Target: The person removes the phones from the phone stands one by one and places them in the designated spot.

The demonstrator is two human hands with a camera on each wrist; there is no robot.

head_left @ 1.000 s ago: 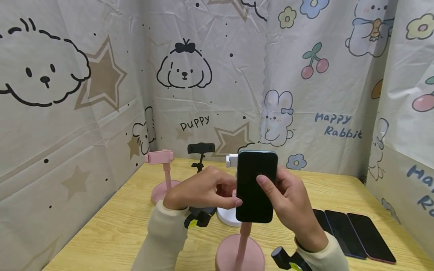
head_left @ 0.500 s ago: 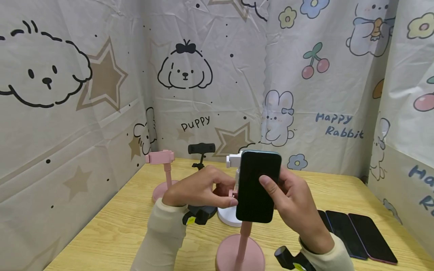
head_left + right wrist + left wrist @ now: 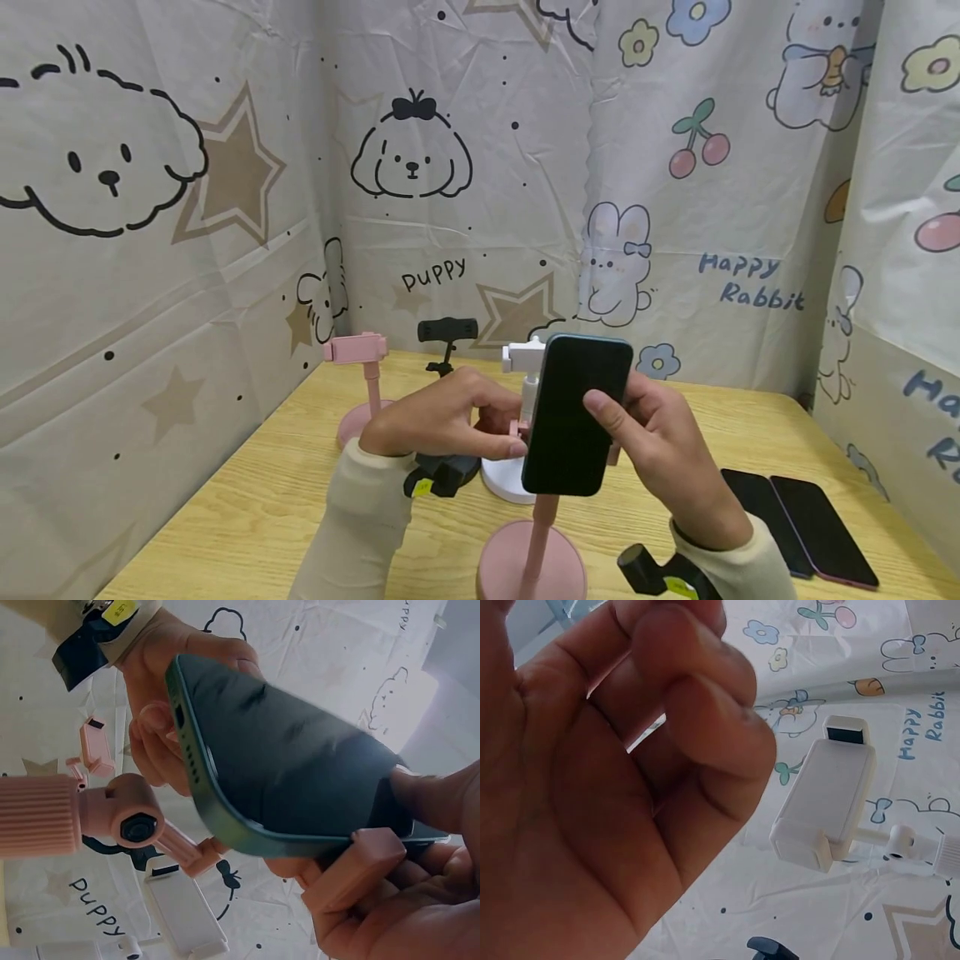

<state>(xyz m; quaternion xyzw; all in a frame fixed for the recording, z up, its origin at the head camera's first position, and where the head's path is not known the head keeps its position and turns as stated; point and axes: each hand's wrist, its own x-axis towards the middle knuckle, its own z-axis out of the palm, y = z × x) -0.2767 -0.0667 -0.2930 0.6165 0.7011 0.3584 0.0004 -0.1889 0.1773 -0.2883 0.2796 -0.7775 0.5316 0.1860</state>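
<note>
My right hand (image 3: 663,454) holds a black-screened smartphone (image 3: 566,442), thumb on the screen and fingers behind its right edge. The phone tilts in front of a pink phone stand (image 3: 506,567). In the right wrist view the phone's rim (image 3: 259,844) is green, and one pink clamp jaw stands by its lower edge at the right fingers. My left hand (image 3: 450,417) has its fingers curled at the other end of the pink clamp (image 3: 516,428), left of the phone. In the left wrist view the left fingers (image 3: 720,727) bend inward; what they pinch is hidden there.
Behind the hands stand a white phone stand (image 3: 521,358), a black one (image 3: 447,330) and another pink one (image 3: 356,348). Two dark phones (image 3: 825,529) lie on the wooden table (image 3: 225,517) at the right. Printed cloth (image 3: 495,217) encloses the back and sides.
My right hand and the phone have shifted right, and the phone leans more to the right. More of the clamp's right side and of the white stand shows. The left hand has barely moved.
</note>
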